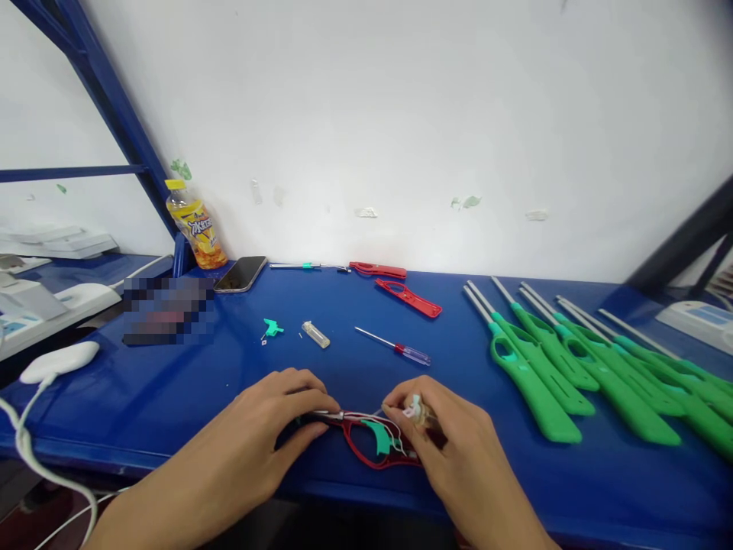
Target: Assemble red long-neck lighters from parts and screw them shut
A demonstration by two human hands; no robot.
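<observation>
Both hands are down at the near edge of the blue bench [343, 336], working on an opened-up red lighter shell [375, 451] that lies flat between them. Its long axis runs pretty much left to right, so each hand gets one end. The left hand [280, 416] has its fingers closed down on the left end, where the thin metal tube and wires come out. The right hand [452, 443] is pinched shut on a small clear part [415, 409] sitting just above the shell's right end, with white wires trailing from it. A teal trigger [379, 437] sits inside the shell, right in the middle, about equally close to both hands.

Further back there's a small screwdriver [395, 347], a clear little tank [316, 334] and a loose teal piece [272, 328], all well apart from the hands. Off to the right is a row of finished green lighters [550, 374], and near the wall a phone [240, 273] and a juice bottle [195, 225].
</observation>
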